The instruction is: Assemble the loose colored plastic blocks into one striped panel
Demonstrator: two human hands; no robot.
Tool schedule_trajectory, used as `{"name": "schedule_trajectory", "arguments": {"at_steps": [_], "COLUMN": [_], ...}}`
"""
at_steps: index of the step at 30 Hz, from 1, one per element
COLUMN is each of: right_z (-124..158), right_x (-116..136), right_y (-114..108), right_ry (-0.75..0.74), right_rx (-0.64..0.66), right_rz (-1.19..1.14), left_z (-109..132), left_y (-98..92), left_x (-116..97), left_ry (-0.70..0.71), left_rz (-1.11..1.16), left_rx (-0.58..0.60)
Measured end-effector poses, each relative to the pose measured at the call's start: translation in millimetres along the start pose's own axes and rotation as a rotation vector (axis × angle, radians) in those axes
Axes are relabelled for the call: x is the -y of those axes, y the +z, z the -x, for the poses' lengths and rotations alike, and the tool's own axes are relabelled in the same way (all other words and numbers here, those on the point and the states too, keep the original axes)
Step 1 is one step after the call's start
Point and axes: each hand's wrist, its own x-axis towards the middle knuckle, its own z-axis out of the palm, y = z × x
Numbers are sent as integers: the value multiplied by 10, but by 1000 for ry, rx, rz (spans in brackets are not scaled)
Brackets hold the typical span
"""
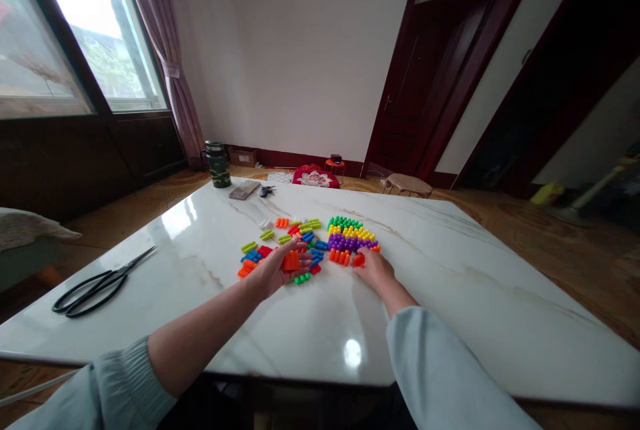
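Note:
My left hand (270, 273) is turned palm up over the loose building blocks, with orange blocks (291, 261) resting in it against the fingers. To its right, my right hand (377, 273) pinches an orange block (359, 260) down at the table, beside a short row of orange blocks (339, 257). Behind that row, knobbed blocks stand in colour bands: purple blocks (350, 243), then yellow blocks (345, 232), then green blocks (344, 222) farthest away. Loose blue blocks (251, 257), lime blocks (249, 247) and green blocks (302, 279) lie around my left hand, which partly hides the pile.
Black-handled scissors (103, 289) lie at the left of the white marbled table (480, 310). At the far left corner are a camouflage flask (218, 167), a phone (245, 190) and keys (267, 191). A round stool (407, 185) stands beyond the far edge.

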Motion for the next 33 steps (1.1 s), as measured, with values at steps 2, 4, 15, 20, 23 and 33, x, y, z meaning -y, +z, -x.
{"name": "schedule_trajectory", "arguments": {"at_steps": [2,4,15,20,23,33], "right_z": [16,34,70,44,28,0], "right_x": [20,30,72,71,70,146], "right_y": [-13,-40,-178,-227,-196,-283], "right_ry": [19,40,82,-70,-162,-16], "right_rx": [56,80,102,155,155,122], "right_rz": [67,107,189,168,174,193], "left_z": [-7,-13,1,7,1,-23], "left_y": [-9,-14,6,10,3,2], "left_x": [0,2,-8,-13,-5,12], "left_ry": [3,3,-14,-15,-17,-25], "left_rz": [-4,-9,-32,-44,-50,-70], "left_rx": [7,9,6,-12,-11,-14]}}
